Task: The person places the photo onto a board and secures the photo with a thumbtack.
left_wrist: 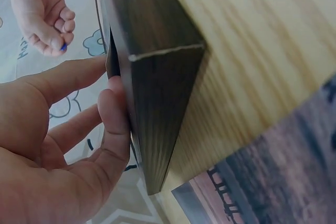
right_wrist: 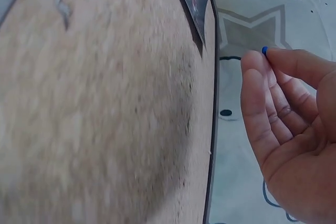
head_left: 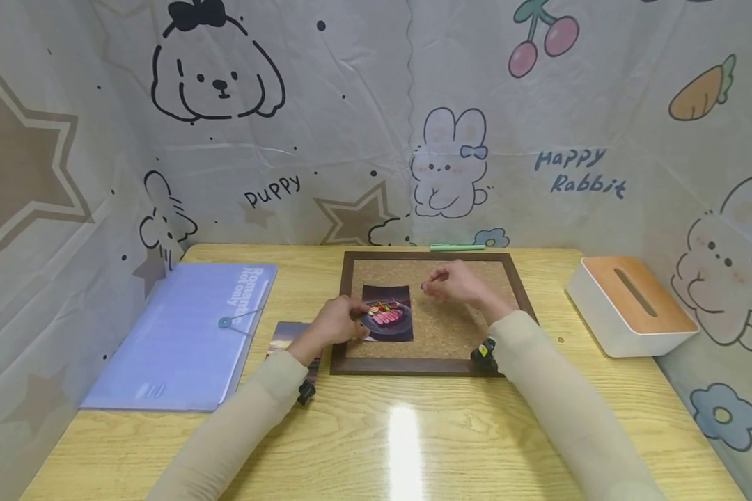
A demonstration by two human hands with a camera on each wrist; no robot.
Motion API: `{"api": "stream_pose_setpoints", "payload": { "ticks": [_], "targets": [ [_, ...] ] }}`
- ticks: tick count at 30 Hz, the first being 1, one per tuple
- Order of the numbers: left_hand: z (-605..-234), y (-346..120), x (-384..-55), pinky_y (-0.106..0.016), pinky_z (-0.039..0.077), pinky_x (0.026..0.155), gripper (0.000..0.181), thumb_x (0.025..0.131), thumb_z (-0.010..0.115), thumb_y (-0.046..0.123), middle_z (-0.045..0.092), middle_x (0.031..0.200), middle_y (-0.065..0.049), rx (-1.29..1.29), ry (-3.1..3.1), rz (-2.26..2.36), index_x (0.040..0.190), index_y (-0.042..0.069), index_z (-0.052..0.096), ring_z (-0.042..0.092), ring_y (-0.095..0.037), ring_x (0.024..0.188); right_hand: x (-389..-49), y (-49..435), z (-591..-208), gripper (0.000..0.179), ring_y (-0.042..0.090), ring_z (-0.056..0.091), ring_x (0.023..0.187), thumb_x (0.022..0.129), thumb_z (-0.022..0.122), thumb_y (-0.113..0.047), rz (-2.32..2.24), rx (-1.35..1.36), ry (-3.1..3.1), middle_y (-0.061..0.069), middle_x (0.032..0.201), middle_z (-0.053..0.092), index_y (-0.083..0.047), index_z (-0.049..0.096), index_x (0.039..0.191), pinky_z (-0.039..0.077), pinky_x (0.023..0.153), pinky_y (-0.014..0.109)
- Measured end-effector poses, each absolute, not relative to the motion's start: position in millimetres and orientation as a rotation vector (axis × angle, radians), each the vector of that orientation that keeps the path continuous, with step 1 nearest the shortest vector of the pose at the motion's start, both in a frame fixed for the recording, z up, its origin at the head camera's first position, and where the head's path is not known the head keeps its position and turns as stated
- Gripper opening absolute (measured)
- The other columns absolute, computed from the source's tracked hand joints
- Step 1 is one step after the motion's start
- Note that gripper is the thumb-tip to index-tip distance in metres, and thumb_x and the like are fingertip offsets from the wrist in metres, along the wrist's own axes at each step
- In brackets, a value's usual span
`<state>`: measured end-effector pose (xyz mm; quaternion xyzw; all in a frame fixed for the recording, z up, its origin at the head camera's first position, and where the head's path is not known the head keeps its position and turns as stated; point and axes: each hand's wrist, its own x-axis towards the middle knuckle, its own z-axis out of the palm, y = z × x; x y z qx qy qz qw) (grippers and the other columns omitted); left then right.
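Observation:
A framed cork board [head_left: 451, 330] lies on the table. A photo of sliced meat on a dark plate [head_left: 391, 330] is over its left part. My left hand [head_left: 340, 320] holds the photo's left edge; in the left wrist view, the fingers and thumb [left_wrist: 116, 121] meet at the board's wooden frame [left_wrist: 163, 82]. Above the cork, to the right of the photo, my right hand [head_left: 459, 282] pinches a small blue push pin [right_wrist: 264, 51] between thumb and index finger. The pin's point is not visible.
Left of the board, a second photo [head_left: 283, 334] lies partly under my left forearm. A blue document folder [head_left: 175, 341] is farther left. On the right stands a white tissue box [head_left: 608, 320] with a wooden lid. A green pen [head_left: 457, 248] lies behind the board.

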<state>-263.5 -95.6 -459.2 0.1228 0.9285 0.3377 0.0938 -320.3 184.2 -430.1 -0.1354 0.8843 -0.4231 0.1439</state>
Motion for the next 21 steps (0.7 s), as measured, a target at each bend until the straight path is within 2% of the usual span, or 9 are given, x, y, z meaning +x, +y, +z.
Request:
{"api": "stream_pose_setpoints", "payload": {
  "ticks": [6, 21],
  "targets": [
    [-458.3, -94.9, -263.2, -0.043, 0.051, 0.099, 0.048, 0.078, 0.085, 0.012, 0.069, 0.118, -0.012, 0.361, 2.766, 0.971, 0.123, 0.006, 0.07, 0.061, -0.027, 0.111, -326.2, 168.4, -436.6, 0.015, 0.026, 0.07, 0.086, 0.097, 0.063, -0.014, -1.213, -0.351, 2.504, 0.016, 0.098, 0.073, -0.003, 0.072, 0.103, 0.061, 0.077, 0.038],
    [-455.5, -93.4, -262.3, -0.044, 0.049, 0.101, 0.047, 0.077, 0.085, 0.013, 0.07, 0.117, -0.012, 0.368, 2.793, 0.921, 0.122, 0.007, 0.072, 0.061, -0.027, 0.11, -344.3, 137.4, -452.9, 0.015, 0.015, 0.068, 0.076, 0.098, 0.061, -0.011, -1.158, -0.322, 2.445, 0.012, 0.095, 0.073, -0.001, 0.071, 0.104, 0.06, 0.07, 0.027]
  ]
}}
